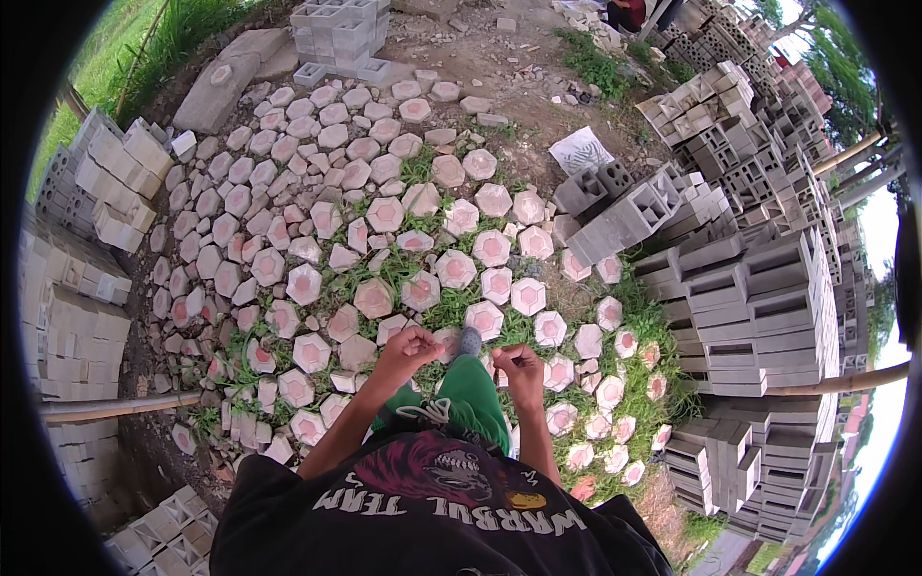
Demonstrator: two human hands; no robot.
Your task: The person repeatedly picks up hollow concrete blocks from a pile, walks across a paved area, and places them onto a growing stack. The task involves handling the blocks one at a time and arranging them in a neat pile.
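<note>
In front of my waist my left hand (415, 348) is raised, its fingers curled into a pinch. My right hand (516, 365) is held level with it, a short way apart, its thumb and fingers also drawn together. If either holds anything, it is too small or hidden to see. Below both hands lies ground set with hexagonal paving stones (456, 269), pale with reddish centres. A grey shoe or sock (469, 343) shows between my hands, below green trousers (471, 394) with a white drawstring.
Hollow concrete blocks (759, 317) are stacked high at the right, with more light blocks (91, 278) piled at the left. Another block stack (338, 34) stands far ahead, near a flat slab (219, 84). Loose blocks (629, 216) and a patterned sheet (580, 151) lie ahead right. Bamboo poles (125, 407) jut in.
</note>
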